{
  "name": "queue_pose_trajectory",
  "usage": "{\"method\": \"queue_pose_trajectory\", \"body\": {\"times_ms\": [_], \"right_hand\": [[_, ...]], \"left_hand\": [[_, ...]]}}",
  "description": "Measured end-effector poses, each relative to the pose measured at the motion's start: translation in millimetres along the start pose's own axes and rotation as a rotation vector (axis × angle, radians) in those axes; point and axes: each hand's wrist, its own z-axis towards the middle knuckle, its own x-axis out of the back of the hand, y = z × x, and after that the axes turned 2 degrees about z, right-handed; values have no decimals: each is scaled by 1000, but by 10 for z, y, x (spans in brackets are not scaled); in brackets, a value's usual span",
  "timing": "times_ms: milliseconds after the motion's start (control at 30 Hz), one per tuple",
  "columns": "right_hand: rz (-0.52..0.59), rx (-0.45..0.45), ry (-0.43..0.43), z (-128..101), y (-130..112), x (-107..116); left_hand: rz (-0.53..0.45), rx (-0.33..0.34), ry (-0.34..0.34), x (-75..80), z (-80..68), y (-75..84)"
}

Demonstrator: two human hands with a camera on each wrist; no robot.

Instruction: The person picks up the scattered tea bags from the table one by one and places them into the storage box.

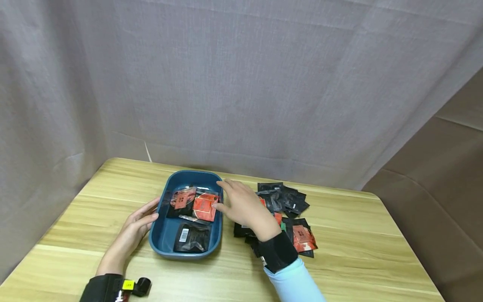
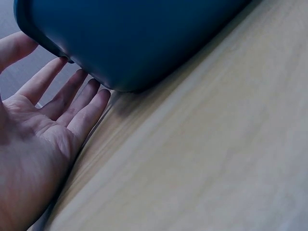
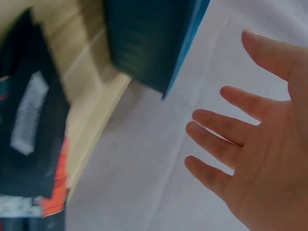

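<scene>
A dark blue rectangular bin stands on the table and holds several small flat packets. Two of these, a black-and-red packet and an orange-red packet, lie toward its far end. A black packet with a white barcode label lies at the near end. My left hand is at the bin's left side, its extended fingertips right against the outer wall. Over the bin's right rim hovers my right hand, fingers spread and palm bare in the right wrist view.
To the right of the bin lies a loose pile of black packets, partly hidden by my right forearm. A red-and-black packet is at its right edge. A grey cloth hangs behind the wooden table.
</scene>
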Motion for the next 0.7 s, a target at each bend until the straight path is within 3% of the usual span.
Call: {"method": "queue_pose_trajectory", "body": {"times_ms": [133, 400, 700], "right_hand": [[39, -37, 3, -154, 180, -66], [160, -192, -36, -400, 523, -191], [220, -208, -61, -479, 608, -333]], "left_hand": [[-13, -12, -8, 4, 5, -16], [-7, -11, -7, 8, -2, -28], [-2, -1, 2, 4, 5, -31]]}}
